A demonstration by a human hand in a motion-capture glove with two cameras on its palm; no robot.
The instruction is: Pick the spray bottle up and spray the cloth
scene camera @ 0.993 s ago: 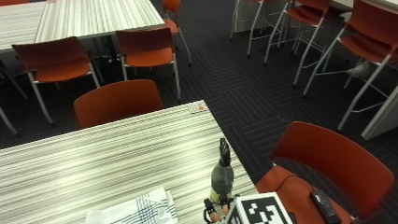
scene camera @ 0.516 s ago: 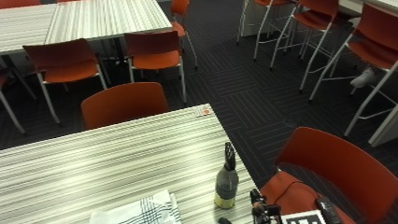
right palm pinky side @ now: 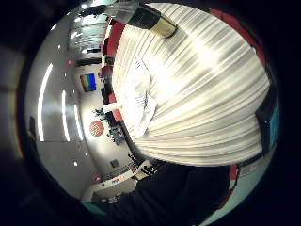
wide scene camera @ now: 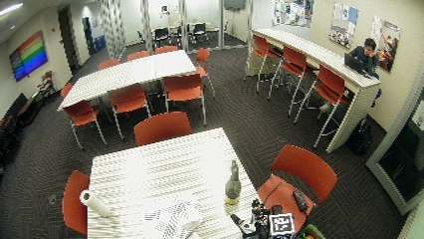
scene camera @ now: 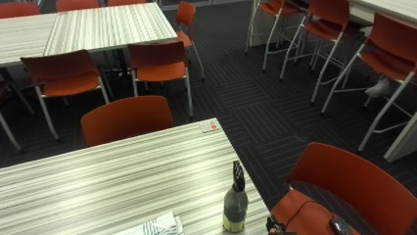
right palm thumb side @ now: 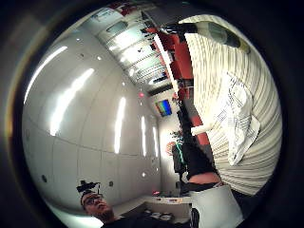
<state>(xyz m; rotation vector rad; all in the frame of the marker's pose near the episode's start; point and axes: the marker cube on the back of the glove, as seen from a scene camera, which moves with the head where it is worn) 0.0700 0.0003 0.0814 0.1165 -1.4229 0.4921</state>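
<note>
Fingers cannot be judged: of the gloved right hand (wide scene camera: 260, 215) only a small dark part shows in the wide outside view, at the near edge of the striped surface (scene camera: 117, 176), just beside the seat of an orange chair (scene camera: 345, 188); earlier it showed at the bottom of the outside view next to the bottle, and now it lies almost out of that picture, though the whole view has shifted, so the camera moved. Spray bottle (scene camera: 235, 205) stands upright near the surface's right edge, dark with a yellowish band at its base and a black trigger head on top, apart from the hand and in the same spot as before. White checked cloth (wide scene camera: 173, 218) lies crumpled on the surface to the bottle's left, near it but not touching. A paper towel roll (wide scene camera: 95, 202) lies by the far left edge of the surface, and a small orange-and-white card (scene camera: 208, 126) sits at the far right corner. Beyond, another orange chair (scene camera: 125, 119) is tucked at the far side, further striped tables with chairs stand on dark carpet, and tall stools line a high counter along the wall.
</note>
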